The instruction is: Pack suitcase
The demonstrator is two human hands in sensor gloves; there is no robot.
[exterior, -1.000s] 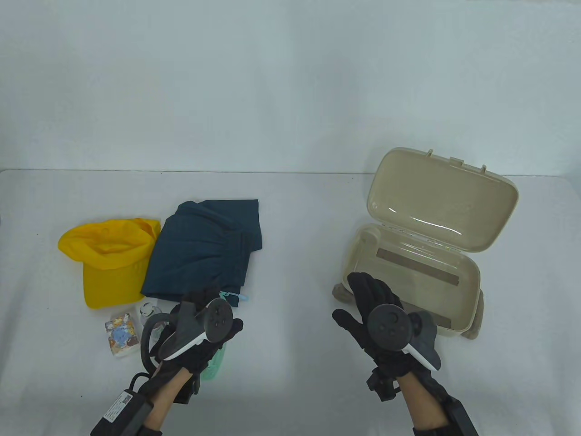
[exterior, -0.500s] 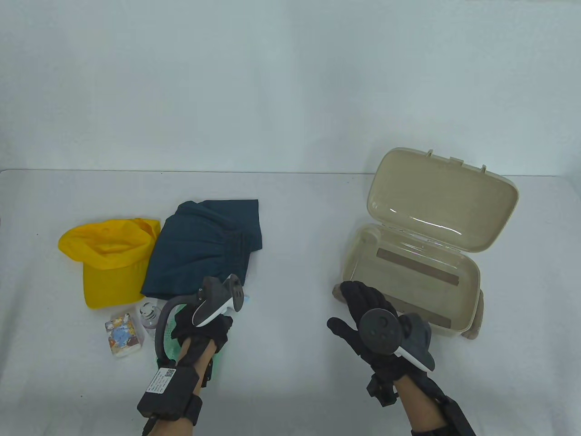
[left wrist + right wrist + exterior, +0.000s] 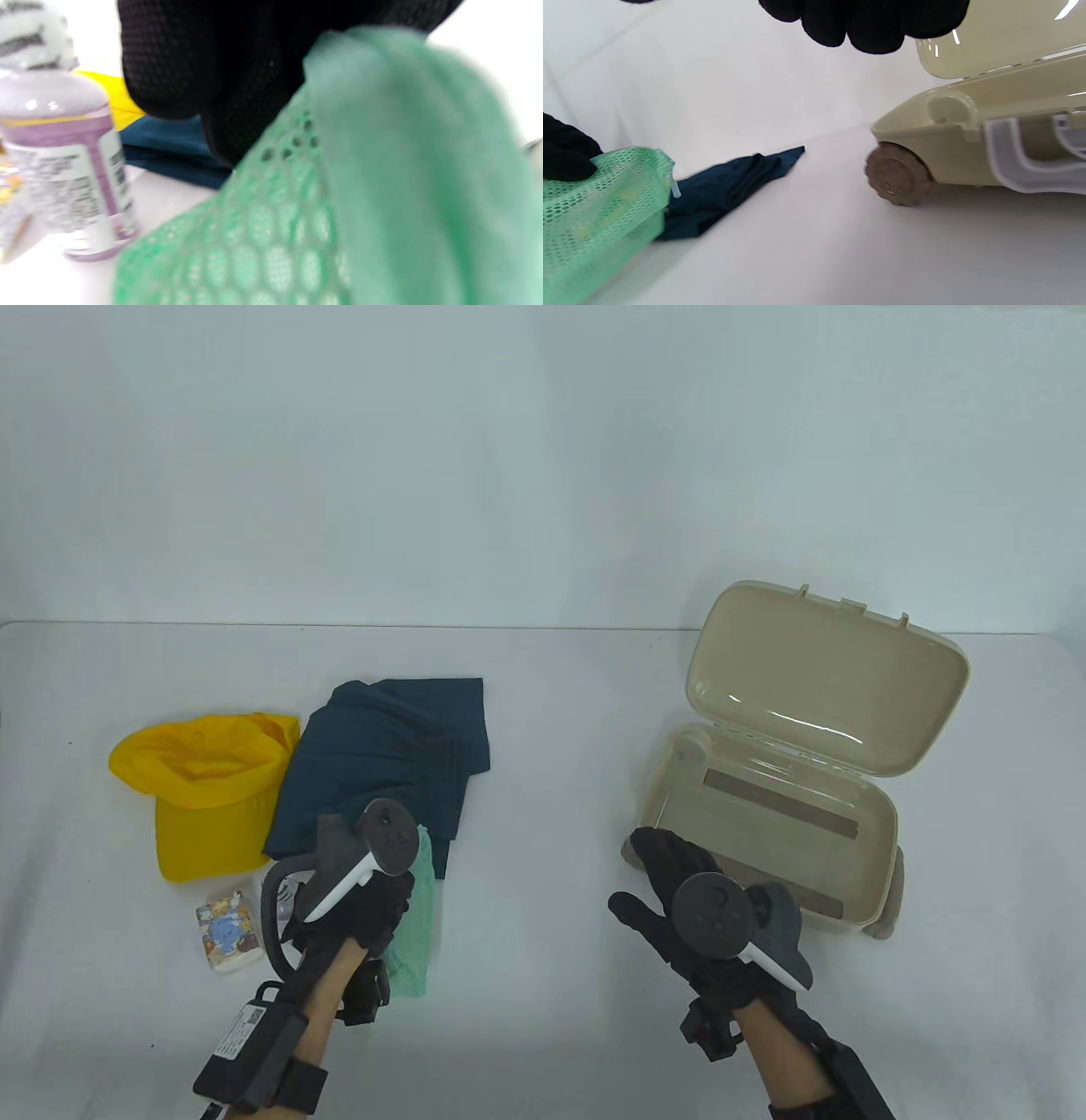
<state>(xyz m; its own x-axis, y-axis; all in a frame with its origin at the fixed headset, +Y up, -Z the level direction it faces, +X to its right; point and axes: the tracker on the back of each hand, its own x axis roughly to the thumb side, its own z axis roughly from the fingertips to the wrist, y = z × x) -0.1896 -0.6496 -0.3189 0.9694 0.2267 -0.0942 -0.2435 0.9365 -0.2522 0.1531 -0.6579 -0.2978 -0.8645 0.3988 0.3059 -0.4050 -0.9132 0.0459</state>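
White tabletop (image 3: pixel 543 712). Open beige suitcase (image 3: pixel 768 823), lid up, nothing inside. Well left of suitcase: dark blue garment (image 3: pixel 373 763), then yellow cap (image 3: pixel 199 797) farther left. Right hand (image 3: pixel 687 899) just beside suitcase's near-left corner, fingers (image 3: pixel 657 848) spread, gripping nothing. Left hand (image 3: pixel 356 899) well left of suitcase, fingers (image 3: pixel 178 63) closed on green mesh bag (image 3: pixel 416 916). Beyond that hand: small bottle (image 3: pixel 63 169) and printed pack (image 3: pixel 225 933).

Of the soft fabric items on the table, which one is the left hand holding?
The green mesh pouch: the left hand grips it, while the yellow cap and navy garment lie untouched.
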